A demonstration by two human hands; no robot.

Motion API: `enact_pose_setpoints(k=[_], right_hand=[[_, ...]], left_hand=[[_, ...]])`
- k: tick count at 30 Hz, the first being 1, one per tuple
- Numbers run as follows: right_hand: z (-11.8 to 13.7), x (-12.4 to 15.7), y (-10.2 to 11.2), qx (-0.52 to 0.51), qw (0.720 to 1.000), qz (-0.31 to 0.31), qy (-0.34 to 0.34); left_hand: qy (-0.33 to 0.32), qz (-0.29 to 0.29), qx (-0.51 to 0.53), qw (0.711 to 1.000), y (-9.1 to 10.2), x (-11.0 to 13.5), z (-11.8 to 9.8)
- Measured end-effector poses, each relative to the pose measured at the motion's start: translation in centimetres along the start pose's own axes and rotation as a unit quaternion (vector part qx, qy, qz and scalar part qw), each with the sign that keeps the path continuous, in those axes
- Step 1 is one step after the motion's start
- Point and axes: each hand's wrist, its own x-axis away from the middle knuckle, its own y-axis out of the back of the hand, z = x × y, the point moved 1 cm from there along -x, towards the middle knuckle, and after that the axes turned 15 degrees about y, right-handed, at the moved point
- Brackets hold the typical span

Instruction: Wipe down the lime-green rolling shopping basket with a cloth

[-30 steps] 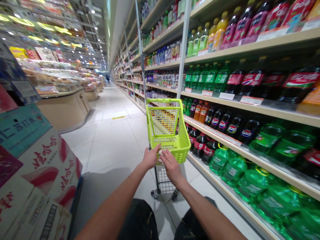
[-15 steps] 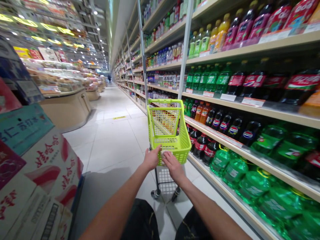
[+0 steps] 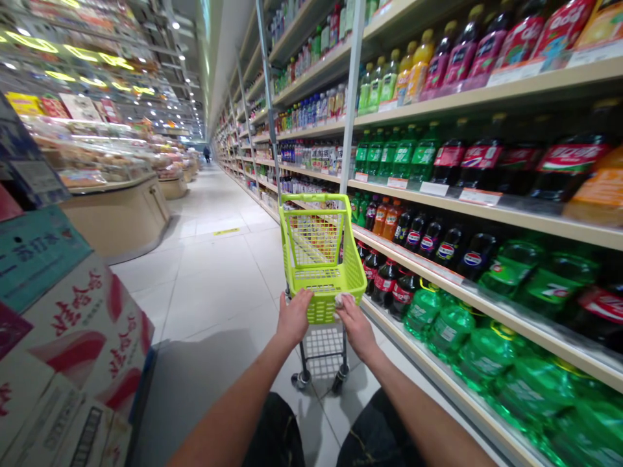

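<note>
White cloth lies between right grip and green basket.

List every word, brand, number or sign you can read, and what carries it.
"娃哈哈": white-and-red cardboard carton
"苏打水": teal cardboard carton
"7": green plastic bottle
"qoo": red-labelled plastic bottle
Too small or blurred: white rectangular price tags, yellow rectangular floor marking, red labels on dark plastic bottles.
No readable text: lime-green plastic shopping cart.

And there goes your right hand — sliding the white cloth toward three o'clock along the green basket — now well clear of your left.
</note>
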Motion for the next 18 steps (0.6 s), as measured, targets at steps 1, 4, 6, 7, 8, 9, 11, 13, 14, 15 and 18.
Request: enact_pose_setpoints(k=[1, 4, 6, 7, 8, 9, 11, 13, 14, 15, 18], right_hand=[[0.1, 1.2, -0.4, 0.001, 1.000, 0.012, 0.000], [0.4, 4.0, -0.7, -0.012, 0.999, 0.042, 0.001], [0.2, 3.9, 0.2, -0.023, 0.999, 0.033, -0.008], [-0.1, 3.2, 0.8, -0.023, 0.999, 0.017, -0.015], [-0.5, 2.4, 1.5, -0.020, 1.000, -0.001, -0.024], [-1.1, 1.5, 2.0, -0.014, 0.999, -0.017, -0.034], [-2.1, 0.5, 2.4, -0.001, 0.998, -0.037, -0.054], [-2.5, 0.9, 2.1, 0.001, 0.997, -0.029, -0.072], [-2.4, 1.5, 1.7, -0.004, 0.997, -0.015, -0.079], [-2.1, 2.2, 1.4, -0.015, 0.996, 0.004, -0.083], [-0.7, 3.3, 1.4, -0.053, 0.995, 0.039, -0.077]], left_hand=[[-0.004, -0.002, -0.003, 1.000, -0.1, 0.1, 0.0], [-0.009, -0.003, -0.006, 1.000, -0.2, 0.1, 0.2], [-0.007, -0.003, -0.008, 1.000, -0.1, 0.2, 0.2], [-0.005, -0.003, -0.010, 1.000, 0.0, 0.2, 0.2], [-0.002, -0.004, -0.011, 1.000, 0.0, 0.3, 0.2], [0.001, -0.005, -0.012, 1.000, 0.1, 0.3, 0.1], [0.008, -0.007, -0.014, 1.000, 0.1, 0.3, 0.0], [0.009, -0.006, -0.014, 1.000, 0.2, 0.4, -0.1], [0.008, -0.004, -0.013, 1.000, 0.2, 0.4, -0.1], [0.006, -0.002, -0.013, 1.000, 0.2, 0.4, -0.1], [0.002, 0.001, -0.012, 1.000, 0.3, 0.5, -0.1]])
